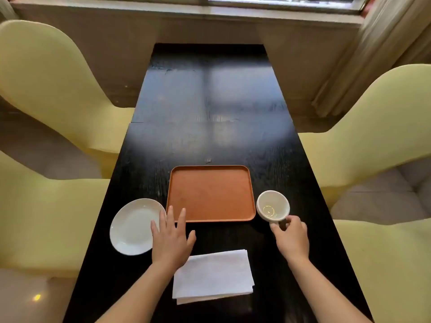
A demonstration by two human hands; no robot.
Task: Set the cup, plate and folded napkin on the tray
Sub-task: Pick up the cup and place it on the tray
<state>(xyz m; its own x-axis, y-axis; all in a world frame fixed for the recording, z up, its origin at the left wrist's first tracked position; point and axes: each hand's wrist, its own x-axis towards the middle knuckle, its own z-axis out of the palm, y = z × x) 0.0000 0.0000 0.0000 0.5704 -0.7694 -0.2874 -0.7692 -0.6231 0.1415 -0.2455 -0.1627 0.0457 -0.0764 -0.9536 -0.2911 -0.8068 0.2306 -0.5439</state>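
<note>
An orange-brown tray [211, 173] lies bare on the black table, straight ahead of me. A white plate [131, 227] rests on the table just left of the tray. My left hand [171, 241] is spread flat, fingers apart, over the plate's right rim and the tray's near-left corner, holding nothing. A white cup [272, 206] stands just right of the tray. My right hand [291, 238] pinches the cup's handle at its near side. A folded white napkin [214, 276] lies nearest me, between my forearms.
The long black table [210, 113] runs away toward a window sill. Pale yellow chairs stand on both sides, left [46, 89] and right [373, 124]. A small dark speck [208, 161] lies just beyond the tray.
</note>
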